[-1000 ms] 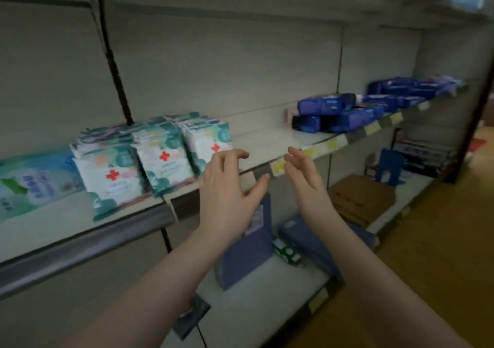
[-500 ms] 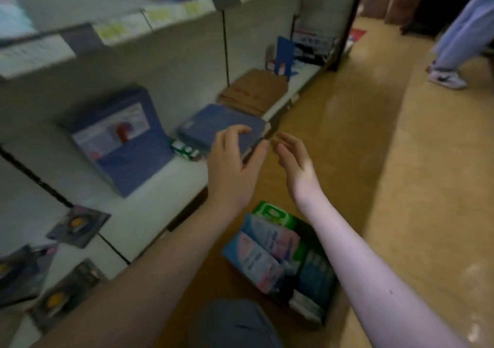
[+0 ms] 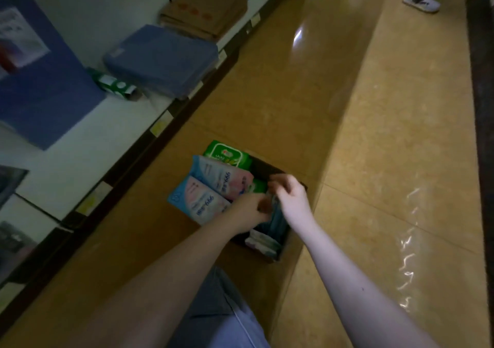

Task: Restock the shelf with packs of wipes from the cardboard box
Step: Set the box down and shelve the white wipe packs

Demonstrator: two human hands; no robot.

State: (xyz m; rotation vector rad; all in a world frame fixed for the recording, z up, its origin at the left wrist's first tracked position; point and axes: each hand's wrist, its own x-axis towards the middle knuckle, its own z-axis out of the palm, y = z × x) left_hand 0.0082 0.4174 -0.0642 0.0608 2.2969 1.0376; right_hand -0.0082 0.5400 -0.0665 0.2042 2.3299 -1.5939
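A dark cardboard box (image 3: 270, 169) sits on the floor beside the shelf base. It holds a green pack of wipes (image 3: 227, 156), two blue-and-pink packs (image 3: 222, 178), several dark teal packs (image 3: 276, 223) standing on edge and a pale pack (image 3: 263, 242). My left hand (image 3: 248, 211) and my right hand (image 3: 290, 196) are both down in the box, either side of the tops of the teal packs. The fingers of both hands are curled. Blur hides whether either hand grips a pack.
The white bottom shelf (image 3: 80, 160) runs along the left with a flat blue pack (image 3: 160, 58), brown cardboard (image 3: 205, 10), a blue box (image 3: 40, 88) and a small green-white carton (image 3: 115, 84). Another person's shoe (image 3: 421, 0) is far right. My knee (image 3: 213, 307) is below the box.
My view dropped from the upper shelf to the floor. Both hands went from open in the air down into the cardboard box, onto the teal packs.
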